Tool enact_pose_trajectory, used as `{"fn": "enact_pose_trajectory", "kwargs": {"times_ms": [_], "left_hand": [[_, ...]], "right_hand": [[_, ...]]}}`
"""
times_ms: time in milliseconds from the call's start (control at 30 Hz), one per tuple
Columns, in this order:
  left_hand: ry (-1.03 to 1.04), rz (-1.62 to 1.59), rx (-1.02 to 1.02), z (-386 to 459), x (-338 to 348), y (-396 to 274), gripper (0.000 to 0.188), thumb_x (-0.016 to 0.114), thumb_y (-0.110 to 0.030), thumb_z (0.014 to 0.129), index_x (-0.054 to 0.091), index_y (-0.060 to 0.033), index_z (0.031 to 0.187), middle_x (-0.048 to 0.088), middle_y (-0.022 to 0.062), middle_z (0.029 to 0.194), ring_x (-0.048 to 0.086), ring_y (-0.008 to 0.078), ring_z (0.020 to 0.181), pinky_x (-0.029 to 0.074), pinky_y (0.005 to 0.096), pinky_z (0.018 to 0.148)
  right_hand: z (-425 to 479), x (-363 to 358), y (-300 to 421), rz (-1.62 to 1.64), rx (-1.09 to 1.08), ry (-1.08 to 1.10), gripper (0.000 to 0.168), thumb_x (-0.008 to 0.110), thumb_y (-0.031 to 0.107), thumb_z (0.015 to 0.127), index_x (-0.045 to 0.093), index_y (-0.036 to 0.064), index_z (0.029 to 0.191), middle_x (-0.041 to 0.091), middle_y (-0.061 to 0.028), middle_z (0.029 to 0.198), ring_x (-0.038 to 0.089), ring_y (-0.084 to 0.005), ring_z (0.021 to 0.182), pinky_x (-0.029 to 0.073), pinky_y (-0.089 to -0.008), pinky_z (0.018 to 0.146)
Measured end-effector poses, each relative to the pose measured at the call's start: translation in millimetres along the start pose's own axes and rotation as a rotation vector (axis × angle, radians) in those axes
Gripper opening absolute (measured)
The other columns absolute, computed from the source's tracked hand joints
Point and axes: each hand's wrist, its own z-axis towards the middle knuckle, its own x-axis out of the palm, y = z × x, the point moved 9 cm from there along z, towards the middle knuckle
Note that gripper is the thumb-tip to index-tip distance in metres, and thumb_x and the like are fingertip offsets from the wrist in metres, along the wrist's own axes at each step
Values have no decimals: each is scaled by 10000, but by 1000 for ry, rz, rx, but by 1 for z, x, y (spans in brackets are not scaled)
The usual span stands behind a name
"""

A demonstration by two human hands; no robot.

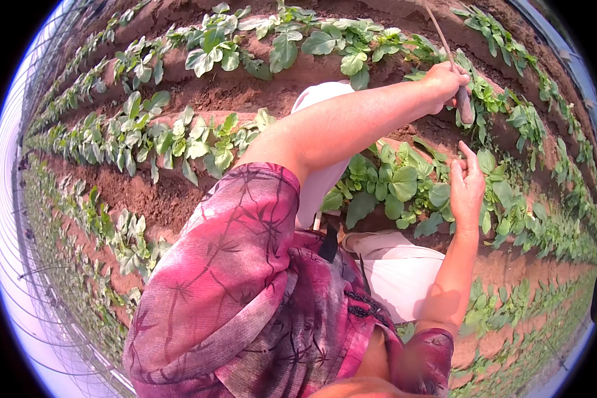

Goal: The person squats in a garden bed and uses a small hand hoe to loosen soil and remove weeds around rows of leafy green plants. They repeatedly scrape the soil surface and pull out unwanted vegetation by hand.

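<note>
My left hand is closed around a thin, long-shafted tool with a thick, worn handle. Its handle end points down towards my right hand, while the shaft runs up out of the picture, so the far end is hidden. My right hand is raised just below the handle, apart from it, with the index finger extended and nothing visible in it. Behind that hand are broad-leaved green plants growing along a soil ridge.
Curved rows of leafy plants alternate with bare reddish-brown soil furrows. My bent legs in light trousers straddle part of a row. Ribbed, pale greenhouse-like sheeting borders the left side.
</note>
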Motion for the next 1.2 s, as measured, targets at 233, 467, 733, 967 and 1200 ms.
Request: {"fn": "enact_pose_trajectory", "kwargs": {"times_ms": [233, 467, 733, 967, 1200], "left_hand": [[-4, -159, 39, 7, 1, -8, 162, 559, -158, 955, 514, -89, 1094, 643, 99, 957, 631, 212, 848, 531, 399, 693], [-65, -254, 66, 13, -16, -21, 187, 547, -158, 964, 488, -94, 1130, 638, 117, 966, 628, 232, 855, 524, 432, 683], [-70, -283, 22, 15, -13, -16, 187, 538, -141, 964, 467, -91, 1129, 630, 96, 940, 639, 238, 832, 520, 451, 706], [0, -295, 4, 20, -8, -14, 166, 546, -131, 957, 483, -90, 1104, 626, 97, 915, 644, 246, 809, 534, 496, 730], [-40, -259, 16, 25, -31, -23, 133, 562, -111, 948, 506, -96, 1068, 613, 83, 911, 644, 248, 803, 539, 524, 718]], "right_hand": [[3, 4, -13, 71, 79, 7, 416, 570, 119, 921, 552, 85, 1336, 601, -26, 880, 476, -95, 704, 446, -261, 691], [6, 8, -18, 13, 30, -4, 443, 530, 130, 932, 533, 107, 1375, 525, 17, 828, 439, -70, 672, 405, -239, 620], [3, 12, -16, 27, 58, 30, 441, 548, 118, 925, 535, 82, 1364, 516, 24, 821, 431, -74, 679, 409, -239, 636], [4, 16, -15, 29, 40, 33, 434, 543, 114, 925, 535, 69, 1357, 516, 23, 814, 415, -76, 664, 400, -232, 629], [-7, 23, -27, 7, 60, 105, 449, 529, 122, 937, 513, 75, 1383, 497, 10, 808, 418, -79, 655, 404, -249, 613]]}}
